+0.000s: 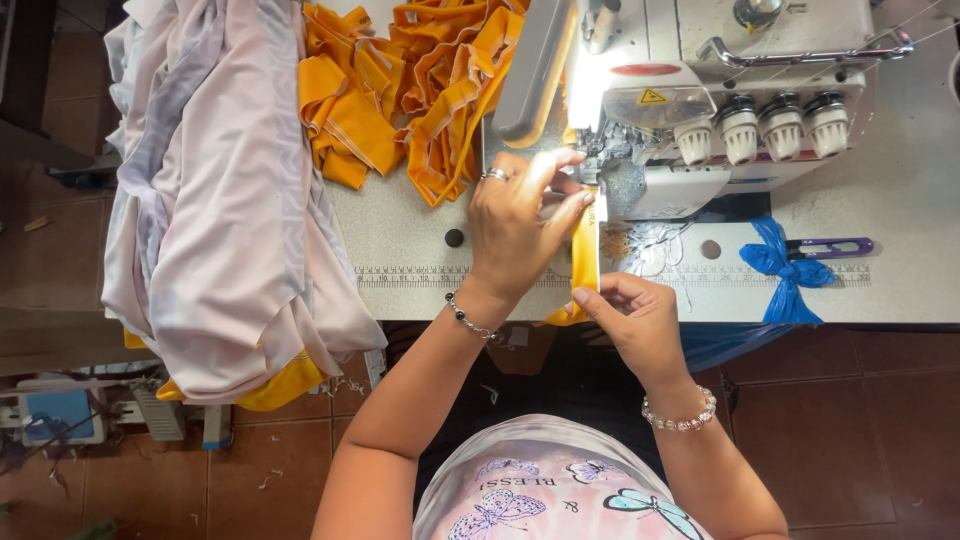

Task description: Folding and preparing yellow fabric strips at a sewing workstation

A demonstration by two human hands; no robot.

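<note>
A narrow yellow fabric strip (pixel 584 252) runs from the presser foot of a white overlock sewing machine (pixel 700 95) down to the table's front edge. My left hand (pixel 520 225), with a ring and a beaded bracelet, pinches the strip's upper end right at the needle area. My right hand (pixel 635 315), also wearing a bracelet, grips the strip's lower end near the table edge. A small white label sits on the strip by my left fingertips.
A heap of yellow fabric pieces (pixel 400 85) lies behind the machine's left side. A stack of pale pink cloth (pixel 220 190) hangs over the table's left end. Purple thread snips (pixel 830 246) and a blue plastic bag knot (pixel 785 265) lie at the right. A ruler strip (pixel 420 275) runs along the speckled table.
</note>
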